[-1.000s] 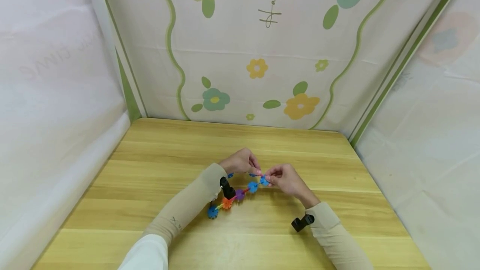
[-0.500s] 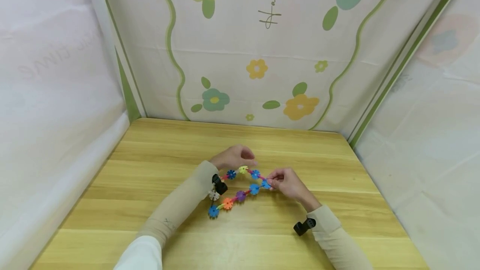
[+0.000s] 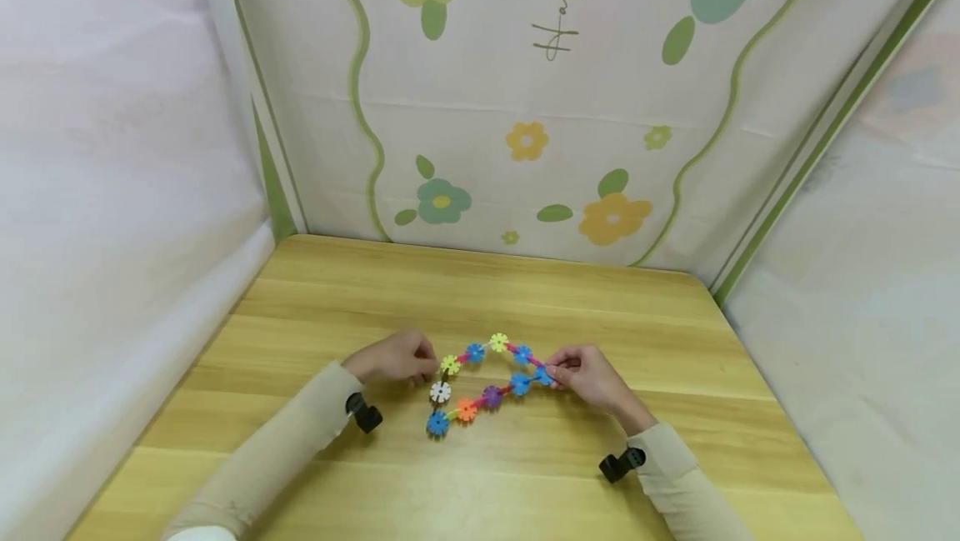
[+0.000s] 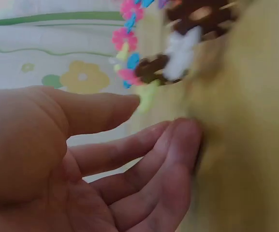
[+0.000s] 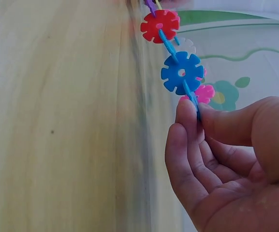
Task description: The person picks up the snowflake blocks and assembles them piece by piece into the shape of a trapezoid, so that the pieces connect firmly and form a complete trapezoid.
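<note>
A closed loop of interlocking snowflake discs, in blue, orange, purple, yellow and white, stands on the table in the head view. At its right end my right hand [image 3: 588, 375] pinches a blue disc [image 5: 192, 100] between thumb and fingertips. My left hand [image 3: 399, 357] is beside the loop's left end, close to a yellow disc [image 3: 450, 365] and a white disc [image 3: 440, 392]. In the left wrist view its thumb and loosely bent fingers are apart, with nothing gripped between them. A blue disc [image 3: 438, 423] forms the loop's near left corner.
The wooden table [image 3: 360, 291] is enclosed by a flower-printed cloth [image 3: 450, 99] at the back and pale cloth walls at both sides. A black wrist camera [image 3: 363, 413] sits on the left sleeve, another [image 3: 622, 464] on the right.
My left hand has let go near the loop's right end and moved left along its far side to the left end. My right hand keeps its pinch. The head view has shifted slightly.
</note>
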`<move>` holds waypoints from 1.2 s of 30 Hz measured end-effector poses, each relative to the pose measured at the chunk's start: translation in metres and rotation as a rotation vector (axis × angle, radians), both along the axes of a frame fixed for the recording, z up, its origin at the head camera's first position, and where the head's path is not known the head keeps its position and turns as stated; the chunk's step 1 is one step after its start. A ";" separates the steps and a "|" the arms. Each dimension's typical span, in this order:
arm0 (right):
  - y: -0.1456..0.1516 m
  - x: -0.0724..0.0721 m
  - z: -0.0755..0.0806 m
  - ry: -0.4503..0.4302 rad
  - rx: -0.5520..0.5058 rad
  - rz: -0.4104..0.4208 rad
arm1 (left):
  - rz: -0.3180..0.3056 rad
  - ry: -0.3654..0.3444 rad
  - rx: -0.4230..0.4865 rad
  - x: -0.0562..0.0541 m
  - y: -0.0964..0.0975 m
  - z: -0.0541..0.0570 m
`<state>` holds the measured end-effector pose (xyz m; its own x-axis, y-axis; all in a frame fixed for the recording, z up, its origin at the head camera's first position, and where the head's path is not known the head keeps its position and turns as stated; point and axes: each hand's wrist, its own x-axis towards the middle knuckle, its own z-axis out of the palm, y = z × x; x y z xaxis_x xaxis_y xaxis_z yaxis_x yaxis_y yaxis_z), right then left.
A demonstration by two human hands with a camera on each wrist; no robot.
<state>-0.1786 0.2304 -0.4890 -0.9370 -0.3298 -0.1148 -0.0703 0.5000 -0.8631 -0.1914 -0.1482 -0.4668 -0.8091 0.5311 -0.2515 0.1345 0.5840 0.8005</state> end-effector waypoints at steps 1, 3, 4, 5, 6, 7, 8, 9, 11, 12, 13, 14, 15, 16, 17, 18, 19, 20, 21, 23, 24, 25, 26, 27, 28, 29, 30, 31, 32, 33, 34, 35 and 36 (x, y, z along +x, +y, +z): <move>0.000 0.000 -0.001 0.000 0.000 -0.001 | -0.008 -0.021 0.005 0.005 -0.003 -0.002; 0.000 0.000 -0.002 -0.002 -0.003 -0.007 | -0.024 -0.059 0.015 0.013 -0.007 -0.004; 0.000 0.000 -0.003 -0.003 -0.006 -0.010 | -0.029 -0.070 0.025 0.016 -0.007 -0.005; -0.001 0.000 -0.003 -0.004 -0.011 -0.013 | -0.028 -0.079 0.040 0.019 -0.008 -0.005; -0.001 0.000 -0.004 -0.003 -0.017 -0.014 | -0.026 -0.090 0.053 0.021 -0.008 -0.006; -0.001 0.000 -0.004 0.000 -0.021 -0.012 | -0.023 -0.099 0.067 0.023 -0.006 -0.006; 0.000 0.001 -0.004 0.001 -0.026 -0.011 | -0.020 -0.102 0.078 0.024 -0.005 -0.007; 0.000 0.001 -0.005 0.000 -0.031 -0.011 | -0.015 -0.104 0.089 0.024 -0.004 -0.007; 0.001 0.001 -0.006 -0.003 -0.031 -0.012 | -0.003 -0.106 0.110 0.024 -0.001 -0.010; 0.002 0.002 -0.006 -0.007 -0.036 -0.011 | 0.003 -0.108 0.120 0.023 -0.001 -0.011; 0.002 0.003 -0.006 -0.011 -0.039 -0.013 | 0.009 -0.106 0.135 0.021 0.000 -0.012; 0.002 0.003 -0.005 -0.015 -0.044 -0.019 | 0.014 -0.105 0.152 0.019 0.000 -0.014; 0.003 0.004 -0.004 -0.018 -0.047 -0.027 | 0.023 -0.109 0.168 0.016 0.000 -0.015; 0.004 0.004 -0.003 -0.021 -0.049 -0.038 | 0.029 -0.109 0.184 0.013 0.000 -0.015; 0.005 0.005 -0.002 -0.024 -0.055 -0.048 | 0.039 -0.112 0.202 0.009 0.001 -0.016; 0.006 0.006 -0.001 -0.028 -0.060 -0.062 | 0.049 -0.118 0.215 0.005 0.002 -0.016; 0.007 0.006 0.000 -0.030 -0.062 -0.078 | 0.062 -0.127 0.230 0.001 0.002 -0.016; 0.008 0.006 0.002 -0.034 -0.063 -0.093 | 0.072 -0.136 0.243 -0.003 0.003 -0.016; 0.009 0.007 0.003 -0.037 -0.063 -0.106 | 0.080 -0.144 0.253 -0.008 0.004 -0.016; 0.010 0.006 0.004 -0.049 -0.072 -0.129 | 0.097 -0.149 0.266 -0.015 0.006 -0.015; 0.010 0.006 0.004 -0.057 -0.079 -0.140 | 0.104 -0.151 0.274 -0.019 0.007 -0.015; 0.011 0.005 0.004 -0.064 -0.087 -0.147 | 0.115 -0.152 0.280 -0.022 0.008 -0.015; 0.012 0.004 0.003 -0.074 -0.093 -0.158 | 0.117 -0.144 0.283 -0.024 0.009 -0.015; 0.012 0.004 0.003 -0.081 -0.101 -0.164 | 0.117 -0.134 0.284 -0.028 0.010 -0.015; 0.013 0.003 0.002 -0.092 -0.108 -0.175 | 0.120 -0.128 0.288 -0.031 0.011 -0.015; 0.014 0.001 0.002 -0.101 -0.115 -0.185 | 0.127 -0.124 0.294 -0.034 0.013 -0.015; 0.014 0.000 0.001 -0.109 -0.120 -0.195 | 0.132 -0.119 0.296 -0.037 0.014 -0.015; 0.015 -0.001 0.001 -0.114 -0.121 -0.204 | 0.139 -0.113 0.297 -0.041 0.016 -0.015; 0.016 -0.002 0.001 -0.114 -0.119 -0.206 | 0.143 -0.107 0.298 -0.044 0.018 -0.014; 0.016 -0.003 0.001 -0.117 -0.120 -0.211 | 0.154 -0.105 0.295 -0.048 0.019 -0.014; 0.017 -0.004 0.001 -0.120 -0.118 -0.219 | 0.168 -0.104 0.289 -0.050 0.021 -0.014; 0.017 -0.005 0.000 -0.121 -0.117 -0.223 | 0.178 -0.097 0.279 -0.053 0.023 -0.014; 0.018 -0.005 0.000 -0.119 -0.113 -0.225 | 0.184 -0.091 0.270 -0.056 0.025 -0.014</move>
